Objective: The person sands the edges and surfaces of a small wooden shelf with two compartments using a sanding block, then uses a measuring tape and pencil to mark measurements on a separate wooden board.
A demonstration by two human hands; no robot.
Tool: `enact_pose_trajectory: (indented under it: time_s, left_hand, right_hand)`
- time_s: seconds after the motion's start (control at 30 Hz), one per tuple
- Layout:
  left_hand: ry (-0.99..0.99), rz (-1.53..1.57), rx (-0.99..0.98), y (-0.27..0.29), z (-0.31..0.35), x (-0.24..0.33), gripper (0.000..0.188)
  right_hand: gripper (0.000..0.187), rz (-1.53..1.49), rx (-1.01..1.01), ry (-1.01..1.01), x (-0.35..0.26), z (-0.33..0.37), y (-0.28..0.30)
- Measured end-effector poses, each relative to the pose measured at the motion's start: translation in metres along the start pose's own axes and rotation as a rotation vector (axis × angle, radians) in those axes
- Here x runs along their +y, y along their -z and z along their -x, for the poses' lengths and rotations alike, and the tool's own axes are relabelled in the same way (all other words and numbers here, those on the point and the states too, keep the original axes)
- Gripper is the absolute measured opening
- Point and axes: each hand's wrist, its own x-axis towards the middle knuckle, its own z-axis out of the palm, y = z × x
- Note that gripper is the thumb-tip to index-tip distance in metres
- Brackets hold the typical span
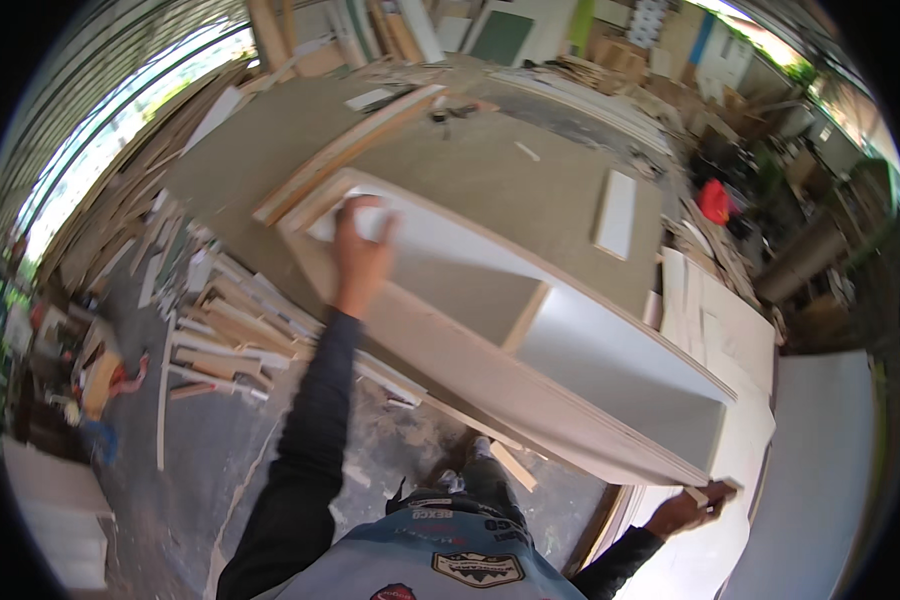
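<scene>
One long pale box, a cabinet carcass (500, 368), lies open side up along the near edge of a brown work surface (490, 165), slanting left-far to right-near. One divider (526, 318), two compartments in view. Two hands at it: left hand (363, 250) over its left end, thumb apart from fingers, blurred, grip cannot be told; right hand (685, 508) by the near right corner, fingers bent, whether holding anything cannot be told. Beyond, one white panel (616, 214). Floor at left: wood offcuts (232, 345), too many to count. Far right: one red item (713, 201).
</scene>
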Motion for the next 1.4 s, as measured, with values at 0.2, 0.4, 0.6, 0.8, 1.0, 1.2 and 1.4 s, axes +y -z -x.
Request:
enact_pose_trajectory:
  time_s: [0.2, 0.4, 0.6, 0.8, 1.0, 1.2, 1.4]
  left_hand:
    - [0.179, -0.721, -0.443, 0.067, -0.101, -0.153, 0.086]
    - [0.306, -0.595, -0.682, 0.083, -0.115, -0.171, 0.098]
    - [0.306, -0.566, -0.633, 0.086, -0.106, -0.137, 0.095]
    - [0.319, -0.484, -0.606, 0.092, -0.096, -0.132, 0.083]
    - [0.331, -0.579, -0.489, 0.091, -0.098, -0.150, 0.069]
    - [0.337, -0.668, -0.397, 0.068, -0.104, -0.151, 0.065]
    - [0.410, -0.866, -0.335, 0.082, -0.102, -0.139, 0.070]
  right_hand:
    - [0.053, -0.590, 0.047, -0.210, 0.011, -0.001, -0.024]
    - [0.055, -0.700, 0.074, -0.344, -0.011, 0.004, -0.031]
    - [0.056, -0.623, 0.127, -0.274, -0.009, 0.005, -0.024]
    - [0.064, -0.831, 0.122, -0.421, -0.016, -0.027, -0.060]
    - [0.062, -0.837, -0.018, -0.464, -0.025, -0.076, -0.169]
    - [0.061, -0.919, -0.303, -0.425, 0.016, -0.146, -0.296]
    - [0.053, -1.007, -0.342, -0.547, 0.024, -0.152, -0.340]
